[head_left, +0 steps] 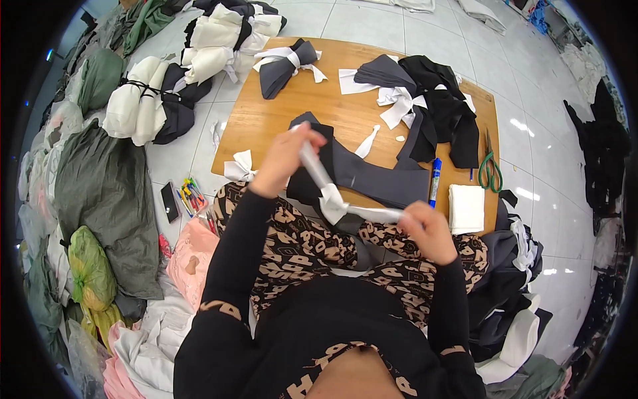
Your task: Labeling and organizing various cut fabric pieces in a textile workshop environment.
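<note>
My left hand (290,159) is closed on one end of a white cloth strip (316,169), raised over the near left of the table. Its other end is pinched in my right hand (430,233), lower and to the right, above my leg. Between the hands the strip is pulled out straight, with a knot or fold (333,205) in its middle. Just under the knot lies a stack of black cut fabric pieces (307,185); whether the strip goes round them is hidden. Dark grey cut pieces (382,178) spread to the right on the table.
The low wooden table (355,52) also bears a tied grey bundle (286,68), black bundles (435,93), a blue marker (435,181), green-handled scissors (491,169) and folded white cloth (466,208). A phone (170,201) and pens (191,194) lie left. Fabric heaps (106,193) surround me.
</note>
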Available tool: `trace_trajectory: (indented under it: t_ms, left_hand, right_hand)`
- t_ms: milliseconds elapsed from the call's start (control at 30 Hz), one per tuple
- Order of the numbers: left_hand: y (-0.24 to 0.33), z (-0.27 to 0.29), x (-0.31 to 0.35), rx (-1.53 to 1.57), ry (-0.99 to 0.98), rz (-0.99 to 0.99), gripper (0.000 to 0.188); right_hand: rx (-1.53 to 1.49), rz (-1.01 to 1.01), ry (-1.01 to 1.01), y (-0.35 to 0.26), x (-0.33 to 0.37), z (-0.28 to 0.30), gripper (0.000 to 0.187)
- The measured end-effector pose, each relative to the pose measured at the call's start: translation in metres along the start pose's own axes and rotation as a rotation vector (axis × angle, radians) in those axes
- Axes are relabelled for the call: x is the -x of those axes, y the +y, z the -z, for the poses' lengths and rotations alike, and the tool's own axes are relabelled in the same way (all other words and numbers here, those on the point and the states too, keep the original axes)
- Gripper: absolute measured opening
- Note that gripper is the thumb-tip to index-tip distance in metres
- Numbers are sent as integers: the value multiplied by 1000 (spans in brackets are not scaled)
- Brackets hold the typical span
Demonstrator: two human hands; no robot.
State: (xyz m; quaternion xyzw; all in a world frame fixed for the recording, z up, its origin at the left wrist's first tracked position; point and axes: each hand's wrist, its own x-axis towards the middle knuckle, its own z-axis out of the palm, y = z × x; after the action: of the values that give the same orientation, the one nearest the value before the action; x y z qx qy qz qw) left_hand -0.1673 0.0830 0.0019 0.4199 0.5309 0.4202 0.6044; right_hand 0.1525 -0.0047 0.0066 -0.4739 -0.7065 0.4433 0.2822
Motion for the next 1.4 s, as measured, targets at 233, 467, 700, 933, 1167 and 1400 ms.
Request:
trace_trajectory:
  t_ms: [233,467,700,933,1167,1400]
  left_hand:
    - [-51,18,-85,-1107,405,-154,51]
    - [-75,4,-85,-1112,525,-27,48]
    - [-76,17,-84,-986,312,-202,27]
    - [-31,20,18,38,169,-328,29]
    - [40,-21,101,24,-267,-205,26]
    - [-1,-93,-38,-283,-21,-523,30]
  right_hand:
    - [346,-297,414,90,-23,-14,27]
    - [445,-247,631,72,-14,-14,39]
    - [595,-18,791,23,-22,-18,41]
    - [132,203,250,-15,-23,-64,73]
    - [-363,257,-18,-37,-28,-127,74]
    - [-914,-312,285,-9,-22,-110,26]
